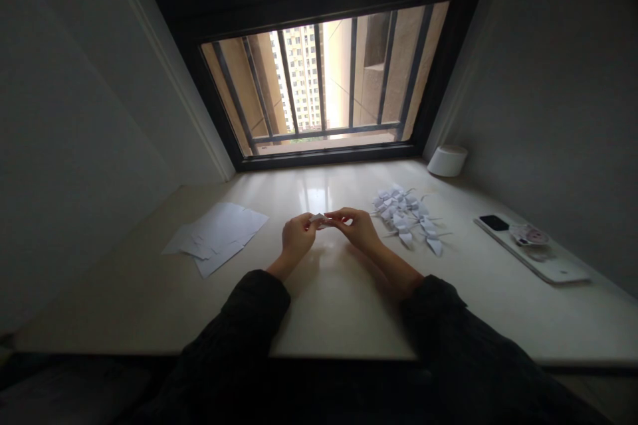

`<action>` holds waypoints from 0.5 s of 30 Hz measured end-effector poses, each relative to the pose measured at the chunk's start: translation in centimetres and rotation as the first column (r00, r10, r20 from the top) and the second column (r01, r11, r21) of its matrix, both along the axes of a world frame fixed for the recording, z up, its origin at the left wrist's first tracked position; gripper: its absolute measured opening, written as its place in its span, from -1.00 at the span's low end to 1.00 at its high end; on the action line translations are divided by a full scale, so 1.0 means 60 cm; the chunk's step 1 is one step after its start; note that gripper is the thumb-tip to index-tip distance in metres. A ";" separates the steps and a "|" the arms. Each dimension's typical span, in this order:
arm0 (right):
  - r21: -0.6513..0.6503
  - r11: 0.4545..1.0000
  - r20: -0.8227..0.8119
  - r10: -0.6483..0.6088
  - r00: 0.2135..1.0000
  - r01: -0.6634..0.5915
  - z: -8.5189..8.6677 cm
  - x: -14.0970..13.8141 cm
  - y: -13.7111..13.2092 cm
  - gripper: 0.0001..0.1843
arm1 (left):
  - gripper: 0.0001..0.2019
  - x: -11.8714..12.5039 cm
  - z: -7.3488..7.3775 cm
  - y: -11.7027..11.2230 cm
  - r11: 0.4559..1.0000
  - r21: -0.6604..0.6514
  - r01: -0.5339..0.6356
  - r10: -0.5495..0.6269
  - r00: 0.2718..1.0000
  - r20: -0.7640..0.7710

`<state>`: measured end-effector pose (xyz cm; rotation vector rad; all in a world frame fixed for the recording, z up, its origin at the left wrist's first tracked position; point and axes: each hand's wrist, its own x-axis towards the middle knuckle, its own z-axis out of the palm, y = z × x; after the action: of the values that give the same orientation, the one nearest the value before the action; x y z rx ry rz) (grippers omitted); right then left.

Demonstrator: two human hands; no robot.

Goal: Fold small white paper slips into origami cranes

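Small white paper piece (319, 220) is pinched mid-fold by left hand (298, 236) & right hand (356, 226) over desk (323, 305) centre; work is judged partway, w/ folded paper cranes (406, 212) piled right, flat sheets (219, 236) left unfolded; phone (531, 249) & white round container (447, 160) are kept well aside.

We face a dark-framed window (323, 80) with vertical bars (353, 73), and through it we see pale high-rise blocks (302, 73) in daylight. A plain grey left wall (74, 113) and right wall (548, 80) close in. Below the sill runs a glossy cream desk (124, 292) that mirrors the window's glow. The room itself is dim.
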<state>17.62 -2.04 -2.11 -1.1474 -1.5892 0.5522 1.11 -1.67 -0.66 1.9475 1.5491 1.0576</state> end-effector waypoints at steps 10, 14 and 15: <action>-0.174 0.982 -0.265 0.029 0.964 -0.078 -0.006 -0.005 0.005 -0.66 | -0.69 0.008 -0.003 0.006 0.976 -0.071 0.206 -0.157 0.891 0.427; -0.259 0.945 -0.521 0.039 0.853 -0.202 -0.010 -0.010 0.008 -0.57 | -0.68 0.007 -0.008 0.013 0.966 -0.102 0.239 -0.151 0.835 0.529; -0.276 0.932 -0.553 0.044 0.832 -0.233 -0.009 -0.011 0.008 -0.58 | -0.68 0.006 -0.010 0.014 0.966 -0.095 0.239 -0.154 0.833 0.531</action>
<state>16.98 -1.58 -2.68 -0.9964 -1.1084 1.1729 1.49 -0.82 -1.27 1.5028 1.0688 1.2036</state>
